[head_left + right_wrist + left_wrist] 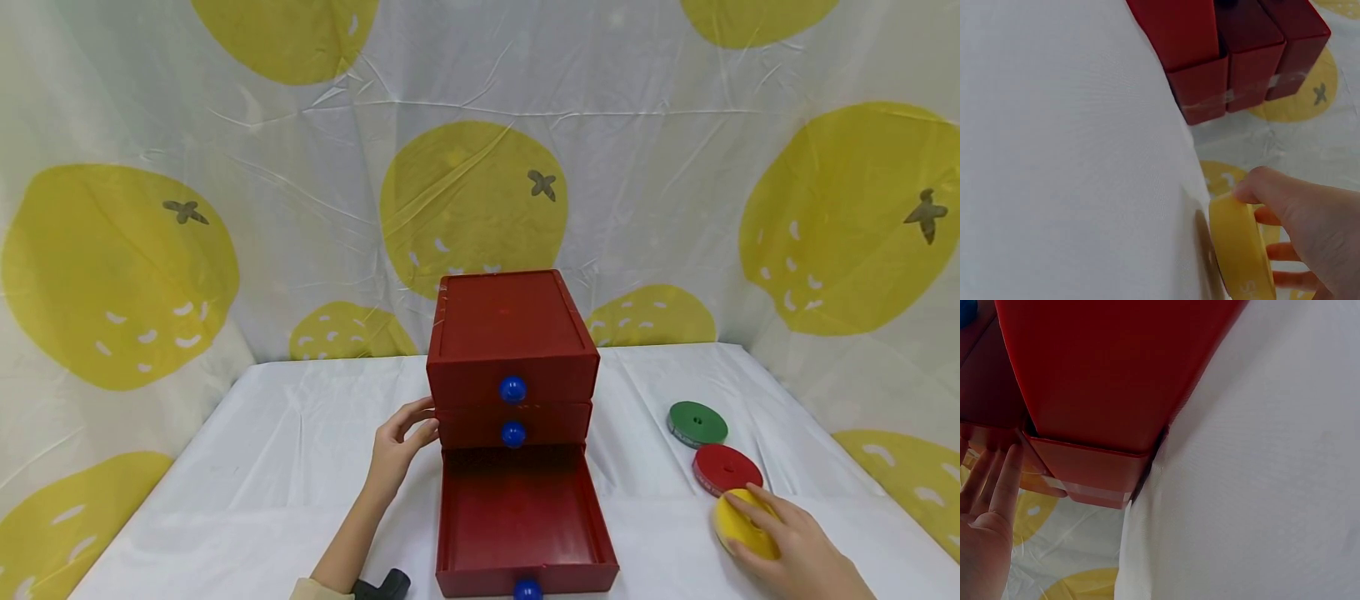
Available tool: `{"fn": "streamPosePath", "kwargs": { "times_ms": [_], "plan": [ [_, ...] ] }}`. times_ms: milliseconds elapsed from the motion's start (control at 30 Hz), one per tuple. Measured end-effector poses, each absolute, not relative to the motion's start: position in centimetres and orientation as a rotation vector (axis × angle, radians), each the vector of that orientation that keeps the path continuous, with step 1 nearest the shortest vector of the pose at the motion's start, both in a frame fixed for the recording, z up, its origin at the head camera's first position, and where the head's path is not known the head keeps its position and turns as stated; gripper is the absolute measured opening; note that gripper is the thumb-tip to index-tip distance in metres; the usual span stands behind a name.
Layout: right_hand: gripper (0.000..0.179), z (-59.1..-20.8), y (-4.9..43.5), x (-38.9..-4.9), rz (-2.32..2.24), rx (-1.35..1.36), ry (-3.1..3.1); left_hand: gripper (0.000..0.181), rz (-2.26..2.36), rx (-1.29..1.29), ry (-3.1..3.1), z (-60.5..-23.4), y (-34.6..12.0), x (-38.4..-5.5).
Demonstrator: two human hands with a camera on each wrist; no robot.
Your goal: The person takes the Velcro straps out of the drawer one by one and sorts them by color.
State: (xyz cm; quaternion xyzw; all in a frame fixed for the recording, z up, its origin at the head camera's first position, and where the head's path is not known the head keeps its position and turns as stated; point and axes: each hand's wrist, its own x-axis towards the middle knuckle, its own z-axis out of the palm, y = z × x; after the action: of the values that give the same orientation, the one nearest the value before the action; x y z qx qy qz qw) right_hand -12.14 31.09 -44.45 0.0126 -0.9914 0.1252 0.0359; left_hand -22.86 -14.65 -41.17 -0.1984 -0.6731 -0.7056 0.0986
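Observation:
A red three-drawer cabinet (513,321) with blue knobs stands at the middle of the table, its bottom drawer (517,508) pulled far out and bare inside. My left hand (403,437) rests against the cabinet's left side at about middle-drawer height, and the left wrist view shows its fingers (1005,481) extended with the tips at the red wall. On the right, my right hand (795,542) grips a thick yellow disc (738,525) between thumb and fingers. In the right wrist view the yellow disc (1238,244) stands close to the white cloth, with pale lettering on its edge.
Just beyond the yellow disc lie a red disc (727,469) and a green disc (697,423), each with a small centre hole. White cloth (300,442) covers the table. A lemon-print curtain (637,208) hangs behind and at both sides.

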Motion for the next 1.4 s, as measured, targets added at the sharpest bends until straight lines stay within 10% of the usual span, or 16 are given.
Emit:
{"fn": "streamPosePath", "kwargs": {
  "times_ms": [1400],
  "plan": [
    [0.068,-45.01,31.77,-12.31,0.314,0.074,-3.101,0.037,-2.101,-0.6,-1.97,-41.32,-14.62,-22.99]
  ]
}}
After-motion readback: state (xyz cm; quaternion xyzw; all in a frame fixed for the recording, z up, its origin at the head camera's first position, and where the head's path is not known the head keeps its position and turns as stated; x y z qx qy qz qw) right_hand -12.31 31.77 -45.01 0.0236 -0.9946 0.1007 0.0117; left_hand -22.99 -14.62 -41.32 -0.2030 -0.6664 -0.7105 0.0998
